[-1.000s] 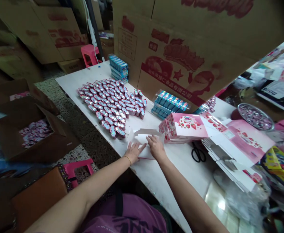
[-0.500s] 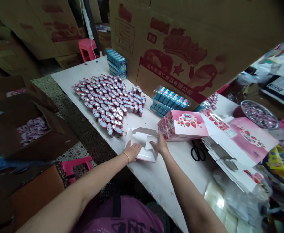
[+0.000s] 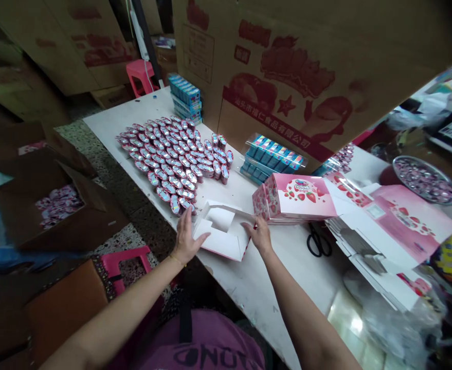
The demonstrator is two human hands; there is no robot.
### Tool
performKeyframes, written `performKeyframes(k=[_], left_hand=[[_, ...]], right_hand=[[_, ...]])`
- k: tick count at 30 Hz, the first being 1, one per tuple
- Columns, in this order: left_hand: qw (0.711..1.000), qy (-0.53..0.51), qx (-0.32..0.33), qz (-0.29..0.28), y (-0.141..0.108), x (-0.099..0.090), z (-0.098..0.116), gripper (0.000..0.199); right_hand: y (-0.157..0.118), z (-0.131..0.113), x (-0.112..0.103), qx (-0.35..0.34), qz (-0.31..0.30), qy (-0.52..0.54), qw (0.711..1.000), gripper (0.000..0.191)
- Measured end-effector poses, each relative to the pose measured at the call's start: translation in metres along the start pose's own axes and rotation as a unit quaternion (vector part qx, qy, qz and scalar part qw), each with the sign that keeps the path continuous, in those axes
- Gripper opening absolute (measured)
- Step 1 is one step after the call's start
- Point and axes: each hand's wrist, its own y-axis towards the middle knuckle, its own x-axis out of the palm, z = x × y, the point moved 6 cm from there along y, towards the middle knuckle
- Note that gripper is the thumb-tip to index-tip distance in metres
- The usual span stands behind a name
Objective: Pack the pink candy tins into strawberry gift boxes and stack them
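Observation:
A small white cardboard box (image 3: 215, 237), its inside facing up, lies near the front edge of the table. My left hand (image 3: 187, 240) is at the box's left side, fingers stretched up and thumb apart, holding nothing. On the opposite side, my right hand (image 3: 261, 236) grips the box's right wall, thumb inside and fingers outside. Just beyond the box stand many small pink-and-white oval packs (image 3: 167, 159) in close rows. A pink strawberry-print box (image 3: 305, 198) sits right of my right hand, stacked on another.
Black-handled scissors (image 3: 319, 242) lie to the right, beside flattened pink cartons (image 3: 401, 226). Blue packs (image 3: 274, 154) stand against a large brown carton (image 3: 279, 77). A metal bowl (image 3: 424, 180) of small wrapped pieces is at far right. An open carton (image 3: 106, 205) and pink stool (image 3: 112, 262) are left.
My left hand has come out of the box and moved left to its outer side, fingers spreading. The flaps inside now lie flatter. My right hand stays at the right wall.

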Motion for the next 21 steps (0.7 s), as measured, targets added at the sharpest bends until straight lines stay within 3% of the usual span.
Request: performKeyframes(k=[3,8,11,14,17,21], left_hand=[[0.994,-0.030,0.040,-0.098,0.015,0.031,-0.006,0.050],[0.953,0.093,0.053,-0.284,0.023,0.100,-0.003,0.048],[0.920,0.161,0.052,-0.354,0.024,0.125,0.000,0.042],[0.905,0.168,0.070,-0.384,0.026,0.132,-0.001,0.037],[0.921,0.144,0.081,-0.353,0.031,0.122,-0.004,0.035],[0.946,0.193,-0.057,-0.255,0.038,0.097,-0.024,0.056]], right_hand=[[0.001,0.003,0.007,0.013,-0.011,-0.048,0.999,0.035],[-0.003,0.013,0.013,0.099,-0.012,-0.110,0.989,0.036],[-0.016,0.008,0.012,0.093,-0.008,-0.143,0.985,0.034],[-0.033,0.003,0.010,0.093,0.001,-0.147,0.985,0.032],[-0.048,0.006,0.009,0.136,0.003,-0.136,0.981,0.034],[-0.064,0.009,0.014,0.179,-0.050,-0.121,0.975,0.039]])
